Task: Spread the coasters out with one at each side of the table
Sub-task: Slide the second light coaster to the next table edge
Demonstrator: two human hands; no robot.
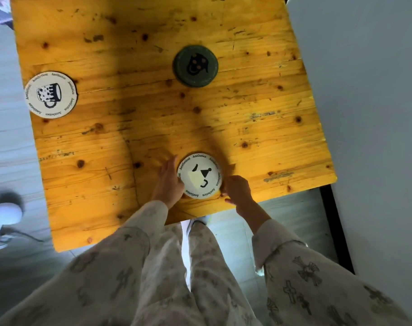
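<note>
Both hands are bracketing one coaster. The left hand [168,181] is lying flat along the left rim of the white face coaster [200,176], fingers extended and pointing toward the far side of the table, palm edge touching the disc. The right hand [238,189] is curling at the coaster's lower right rim, knuckles up, fingertips hidden beneath the hand; whether it is pinching the edge or only touching it cannot be told.

The white face coaster is lying flat on the wooden table [282,142], close to the near edge, roughly mid-way along it. Being round, it is showing no long axis; its printed face is sitting rotated, the ring of lettering running around the rim.

Farther out, the dark green coaster [195,66] is lying flat toward the far right of the tabletop, well apart from the hands. The white mug coaster [51,94] is sitting right at the left edge, its printed mug tipped with the handle pointing toward the near side.

Patterned pale sleeves [294,267] are covering both forearms.
</note>
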